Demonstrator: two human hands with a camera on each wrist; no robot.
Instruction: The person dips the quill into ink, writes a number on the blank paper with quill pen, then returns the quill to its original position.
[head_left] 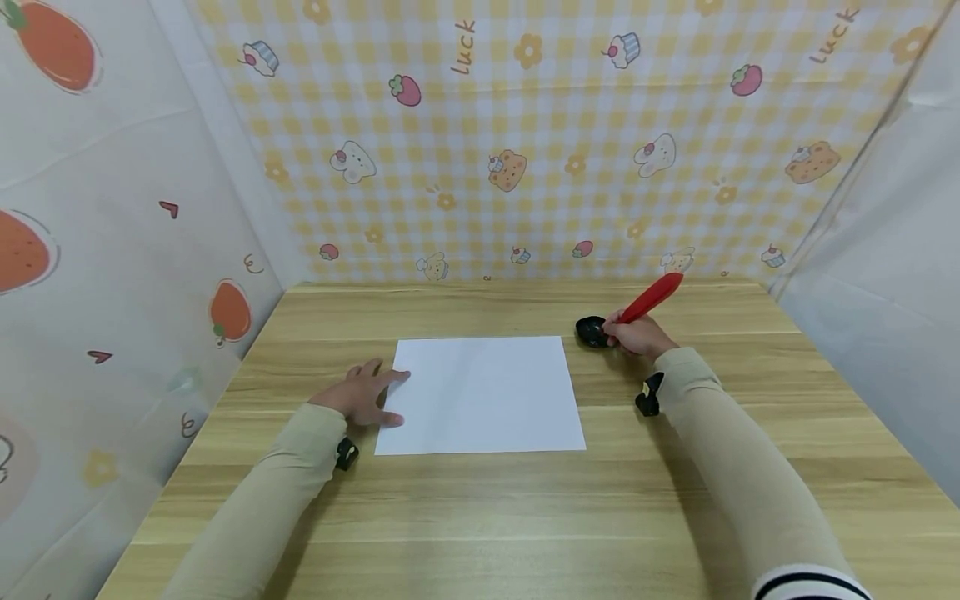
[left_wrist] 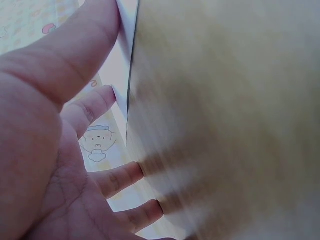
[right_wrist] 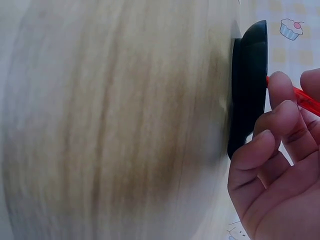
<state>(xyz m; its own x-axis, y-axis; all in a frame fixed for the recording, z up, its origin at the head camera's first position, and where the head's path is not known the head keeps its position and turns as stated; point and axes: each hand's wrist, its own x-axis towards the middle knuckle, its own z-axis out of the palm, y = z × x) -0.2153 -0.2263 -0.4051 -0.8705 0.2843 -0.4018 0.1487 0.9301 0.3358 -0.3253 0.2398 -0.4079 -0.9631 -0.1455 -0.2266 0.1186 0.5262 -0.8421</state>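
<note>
Ideally, the right-hand grip [head_left: 637, 335], pinching the red pen [head_left: 654, 295], should work lightly at the black dish [head_left: 591, 332] near the counter [head_left: 480, 517]'s far edge, the outspread left-hand grip [head_left: 363, 396] steadying the paper [head_left: 483, 396].

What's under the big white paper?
The wooden table shows around the paper, which looks flat on it. The part right beneath is covered, so I can't tell whether anything thin is there.

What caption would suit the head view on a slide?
Left hand touches a white sheet; right hand holds a red quill-shaped tool at a black dish.
</note>
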